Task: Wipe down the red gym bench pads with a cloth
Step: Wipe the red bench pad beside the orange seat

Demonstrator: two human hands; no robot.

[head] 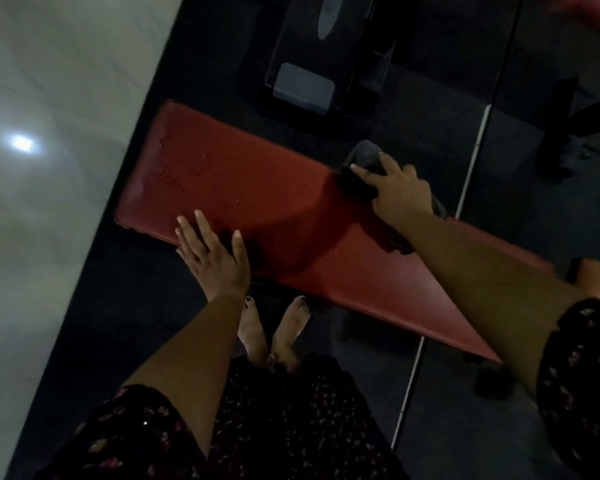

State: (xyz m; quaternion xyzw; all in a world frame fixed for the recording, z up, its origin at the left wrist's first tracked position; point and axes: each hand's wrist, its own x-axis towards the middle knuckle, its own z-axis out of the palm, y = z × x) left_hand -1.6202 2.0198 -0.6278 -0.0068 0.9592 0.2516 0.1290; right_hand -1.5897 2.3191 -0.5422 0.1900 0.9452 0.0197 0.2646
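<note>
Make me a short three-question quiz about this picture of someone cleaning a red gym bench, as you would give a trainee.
1. True or false: the left hand holds the cloth.
2. Where does the dark cloth lie on the red bench pad? A) at its far edge, under the right hand; B) at the left end; C) on the floor.
3. Fill in: the left hand rests flat on the pad's ____ edge.

Key
1. False: it lies open on the pad with nothing in it.
2. A.
3. Near, the side where the person's bare feet stand.
</note>
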